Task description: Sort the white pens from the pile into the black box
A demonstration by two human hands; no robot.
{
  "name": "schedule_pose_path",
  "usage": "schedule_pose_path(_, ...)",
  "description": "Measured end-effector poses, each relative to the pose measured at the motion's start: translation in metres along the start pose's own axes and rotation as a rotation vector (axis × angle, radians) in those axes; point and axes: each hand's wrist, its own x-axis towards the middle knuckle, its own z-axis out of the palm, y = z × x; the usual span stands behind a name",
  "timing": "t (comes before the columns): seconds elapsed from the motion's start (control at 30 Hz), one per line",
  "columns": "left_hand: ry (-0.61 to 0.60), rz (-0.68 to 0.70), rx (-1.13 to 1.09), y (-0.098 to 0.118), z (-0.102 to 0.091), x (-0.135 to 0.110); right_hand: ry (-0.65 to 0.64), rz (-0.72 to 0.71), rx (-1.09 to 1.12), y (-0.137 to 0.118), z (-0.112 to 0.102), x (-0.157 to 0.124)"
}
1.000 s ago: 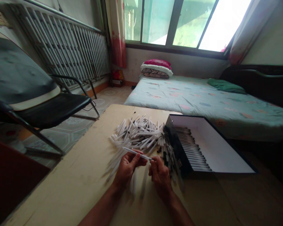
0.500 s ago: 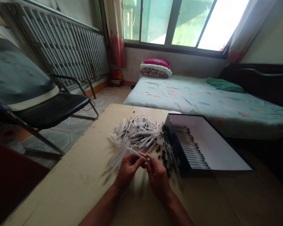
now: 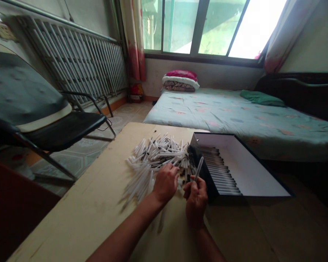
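Note:
A loose heap of white pens with black parts point(image 3: 158, 156) lies on a pale wooden tabletop point(image 3: 71, 218). My left hand point(image 3: 166, 183) rests on the near right side of the heap, its fingers among the pens, and I cannot tell whether it grips one. My right hand point(image 3: 196, 200) is shut on a white pen point(image 3: 198, 168) that stands nearly upright, close to the box. An open black box with a white inside point(image 3: 248, 171) stands at the table's right, holding neat rows of pens point(image 3: 220, 174).
A black folding chair point(image 3: 65, 123) stands beyond the table's left edge, with a wall radiator point(image 3: 76, 62) behind it. A bed with a pale blue cover point(image 3: 221, 112) lies beyond the table's far edge, below a window point(image 3: 196, 29).
My two hands held the pen together, lying nearly level. Now my left hand has come off it and moved onto the heap, and my right hand alone holds the pen upright.

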Motion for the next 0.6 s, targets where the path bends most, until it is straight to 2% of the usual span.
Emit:
schedule_pose_path(0.13, -0.005, 0.005, 0.234, 0.0, 0.018, 0.034, 0.008, -0.031, -0.025, 0.001, 0.0, 0.0)
schedule_pose_path(0.27, -0.013, -0.008, 0.25, 0.0, 0.033, 0.05, 0.013, -0.042, -0.047, 0.004, 0.001, 0.001)
schedule_pose_path(0.43, 0.008, -0.027, 0.246, 0.0, 0.037, 0.049, 0.016, -0.036, -0.056, 0.006, 0.001, 0.001)
schedule_pose_path(0.53, 0.03, -0.017, 0.212, -0.001, 0.031, 0.041, 0.01, -0.036, -0.081, 0.007, -0.002, 0.002)
schedule_pose_path(0.6, 0.07, -0.015, 0.087, -0.004, 0.023, 0.031, -0.008, -0.053, -0.131, 0.006, -0.004, 0.002)
